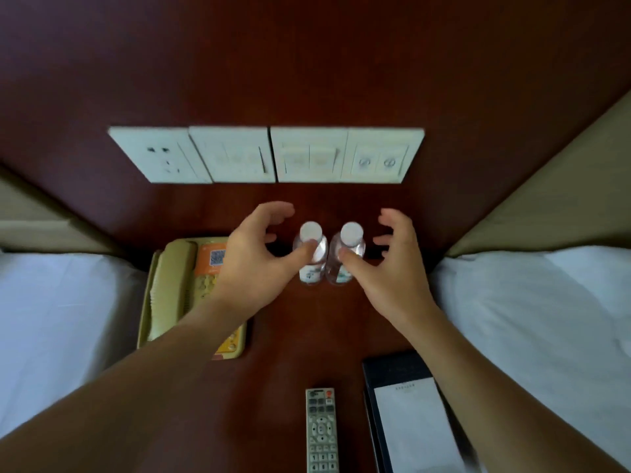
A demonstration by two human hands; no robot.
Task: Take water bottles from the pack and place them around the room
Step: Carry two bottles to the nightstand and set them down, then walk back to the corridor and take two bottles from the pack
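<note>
Two small clear water bottles with white caps stand upright side by side on the dark wooden nightstand [286, 339], the left bottle [311, 259] touching the right bottle [345, 257]. My left hand [254, 254] is just left of the left bottle, fingers spread, thumb tip resting against it. My right hand [392, 264] mirrors it to the right of the right bottle, fingers apart, thumb tip on that bottle. Neither hand wraps a bottle. The pack is not in view.
A beige telephone [177, 288] lies left of the bottles under my left forearm. A remote control [322, 431] and a dark folder with white paper [409, 421] lie near the front. Wall switch panels [266, 155] sit behind. White beds [532, 322] flank both sides.
</note>
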